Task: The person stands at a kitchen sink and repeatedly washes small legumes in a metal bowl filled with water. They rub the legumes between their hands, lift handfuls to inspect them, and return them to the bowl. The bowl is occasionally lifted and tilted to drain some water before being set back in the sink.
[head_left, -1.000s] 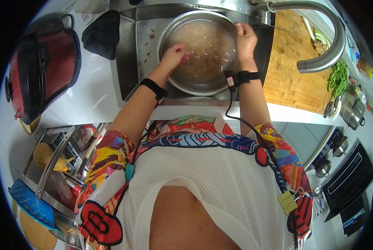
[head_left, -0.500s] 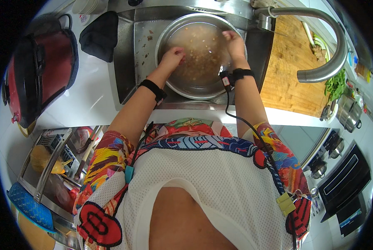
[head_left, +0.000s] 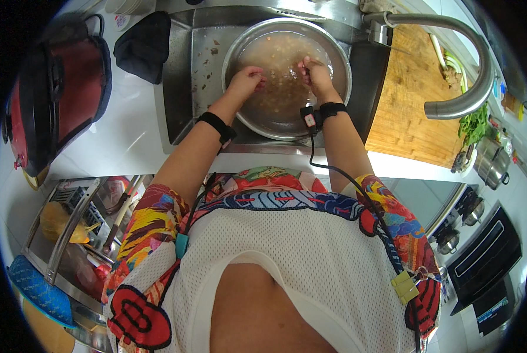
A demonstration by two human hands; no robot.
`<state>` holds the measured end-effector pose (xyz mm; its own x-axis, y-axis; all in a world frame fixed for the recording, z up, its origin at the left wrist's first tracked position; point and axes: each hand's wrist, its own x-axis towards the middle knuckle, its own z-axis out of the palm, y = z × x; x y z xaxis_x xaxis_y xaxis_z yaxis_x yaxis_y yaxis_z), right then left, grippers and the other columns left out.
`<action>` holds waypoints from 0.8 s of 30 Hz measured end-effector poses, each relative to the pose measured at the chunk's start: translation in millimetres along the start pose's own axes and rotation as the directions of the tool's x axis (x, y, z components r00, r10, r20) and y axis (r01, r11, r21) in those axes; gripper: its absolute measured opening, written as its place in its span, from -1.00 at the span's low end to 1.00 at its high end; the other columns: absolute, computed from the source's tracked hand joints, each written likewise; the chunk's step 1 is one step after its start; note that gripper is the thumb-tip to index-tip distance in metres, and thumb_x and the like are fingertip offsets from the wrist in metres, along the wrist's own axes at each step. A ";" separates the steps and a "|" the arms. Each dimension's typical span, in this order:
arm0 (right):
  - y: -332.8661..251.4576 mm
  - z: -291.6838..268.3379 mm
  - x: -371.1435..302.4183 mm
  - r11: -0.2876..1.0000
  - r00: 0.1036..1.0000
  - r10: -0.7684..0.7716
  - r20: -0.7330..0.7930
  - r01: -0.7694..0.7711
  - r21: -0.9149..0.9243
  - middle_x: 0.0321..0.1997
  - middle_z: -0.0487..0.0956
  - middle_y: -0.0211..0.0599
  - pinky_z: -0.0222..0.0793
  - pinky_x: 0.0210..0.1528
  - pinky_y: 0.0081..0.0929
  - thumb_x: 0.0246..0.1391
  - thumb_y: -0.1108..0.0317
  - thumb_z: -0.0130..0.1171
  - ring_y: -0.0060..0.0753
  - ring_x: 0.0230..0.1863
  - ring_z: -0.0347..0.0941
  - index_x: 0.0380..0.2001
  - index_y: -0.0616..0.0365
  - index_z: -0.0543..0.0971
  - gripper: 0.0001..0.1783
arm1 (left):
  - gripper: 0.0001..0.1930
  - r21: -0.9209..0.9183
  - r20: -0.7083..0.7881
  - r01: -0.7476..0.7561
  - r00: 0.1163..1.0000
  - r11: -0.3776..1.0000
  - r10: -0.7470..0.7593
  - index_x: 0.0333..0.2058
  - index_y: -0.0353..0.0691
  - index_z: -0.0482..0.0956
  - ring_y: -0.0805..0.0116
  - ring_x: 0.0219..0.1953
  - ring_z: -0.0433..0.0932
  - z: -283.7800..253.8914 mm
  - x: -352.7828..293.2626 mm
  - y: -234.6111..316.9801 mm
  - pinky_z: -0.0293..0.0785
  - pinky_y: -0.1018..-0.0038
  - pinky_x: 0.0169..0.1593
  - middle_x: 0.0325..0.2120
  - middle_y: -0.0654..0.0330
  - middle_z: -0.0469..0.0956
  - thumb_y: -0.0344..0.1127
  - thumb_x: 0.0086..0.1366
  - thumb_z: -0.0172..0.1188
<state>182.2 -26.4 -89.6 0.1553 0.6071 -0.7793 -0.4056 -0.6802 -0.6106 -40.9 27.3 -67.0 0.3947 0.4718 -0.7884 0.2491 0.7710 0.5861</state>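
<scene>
1. A round steel bowl (head_left: 334,53) sat in the sink (head_left: 181,88), filled with cloudy water and small pale grains or beans (head_left: 281,65)
2. The left hand (head_left: 247,79) was dipped into the bowl's left side, fingers curled loosely in the water; whether it gripped any grains could not be told
3. The right hand (head_left: 313,70) was in the water near the middle, fingers bunched together, seemingly pinching some grains
4. Both wrists wore black bands, and a cable ran from the right one toward the body
5. The curved tap (head_left: 463,70) arched over a wooden cutting board (head_left: 408,100) to the right
6. A black cloth (head_left: 143,44) and a red cooker (head_left: 57,88) lay to the left of the sink
</scene>
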 end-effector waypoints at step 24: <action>22.1 8.6 -18.5 0.967 0.996 -0.092 0.015 0.085 0.241 -0.55 0.50 -0.35 0.29 -0.57 -0.71 0.10 0.40 0.03 -0.62 -0.62 0.34 -0.35 0.25 0.50 -0.86 | -0.75 0.030 0.041 0.020 0.999 0.999 -0.022 -0.07 -0.25 0.38 0.39 -0.26 0.51 9.9 -13.4 -0.6 0.43 0.53 -0.20 -0.24 0.11 0.53 -0.40 0.28 -0.11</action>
<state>162.6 -49.2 -87.5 0.1785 0.6728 -0.7179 -0.5963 -0.5065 -0.6229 -37.6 16.3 -54.9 0.4251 0.4370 -0.7926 0.2833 0.7675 0.5751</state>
